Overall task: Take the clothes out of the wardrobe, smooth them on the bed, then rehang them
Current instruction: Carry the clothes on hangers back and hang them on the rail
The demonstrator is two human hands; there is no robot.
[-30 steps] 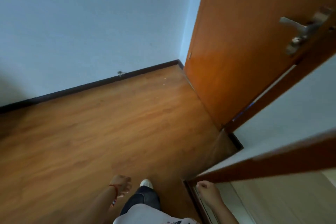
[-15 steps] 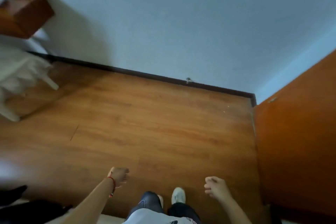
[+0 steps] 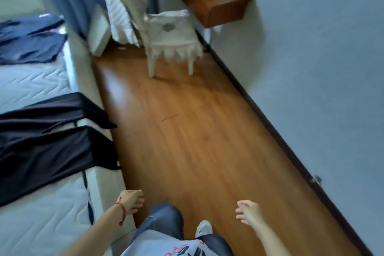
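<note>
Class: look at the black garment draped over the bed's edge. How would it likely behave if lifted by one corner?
The black garment is probably floppy: it folds and sags over the bed edge. Its sheen suggests slippery fabric, so it may slide off. Likely light.

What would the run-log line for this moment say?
left hand: empty | right hand: empty | black garment: on bed | navy garment: on bed

Two garments lie on one bed (image 3: 41, 214): a black one (image 3: 47, 141) at nine o'clock and a navy one (image 3: 31, 43) at ten o'clock. One chair (image 3: 172, 41) stands at twelve o'clock, one shelf (image 3: 216, 4) at one o'clock bearing about three small items, too blurred to name. Two hands: left (image 3: 132, 201) at seven o'clock, right (image 3: 249, 213) at five o'clock. One shoe (image 3: 204, 228).
</note>
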